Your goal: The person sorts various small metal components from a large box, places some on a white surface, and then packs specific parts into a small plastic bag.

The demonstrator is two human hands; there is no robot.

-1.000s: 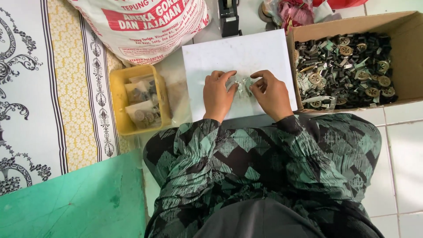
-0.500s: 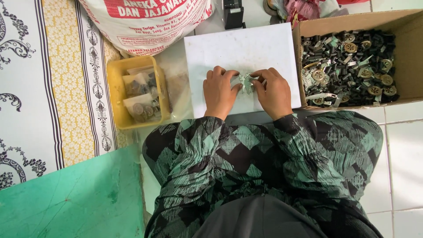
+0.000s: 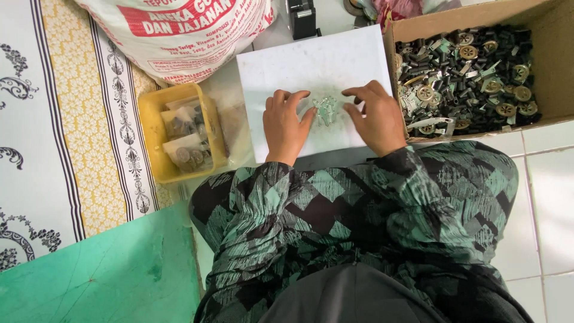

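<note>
1. Both hands have spread apart since the earlier frames: they were bunched together over the small parts, now the little pile shows between them.
2. Left hand [image 3: 286, 124] lies palm down on the white board [image 3: 311, 66], fingers loosely spread, tips just beside the pile of small greenish-silver parts [image 3: 326, 109]. Holds nothing that I can see.
3. Right hand [image 3: 375, 116] is also palm down on the board, fingers curled slightly, fingertips near the right side of the pile. Grip is loose and empty as far as visible; anything under the palm is hidden.
4. Parts pile sits on the board's lower middle, between the two hands. Pieces too small to tell shape.
5. Cardboard box [image 3: 556, 72] touches the board's right edge, filled with dark cylindrical bits, round brass-coloured discs and pale green strips.
6. Yellow plastic tray [image 3: 152, 119] is left of the board, holding small clear bags of parts.
7. Large white sack with red print [image 3: 179, 36] lies above the tray, near the board's top left corner.
8. Dark rectangular device [image 3: 302, 18] is just above the board's top edge.
9. Green mat [image 3: 101, 275] at lower left, patterned cloth [image 3: 66, 119] along the left side, white floor tiles [image 3: 547, 197] to the right.
</note>
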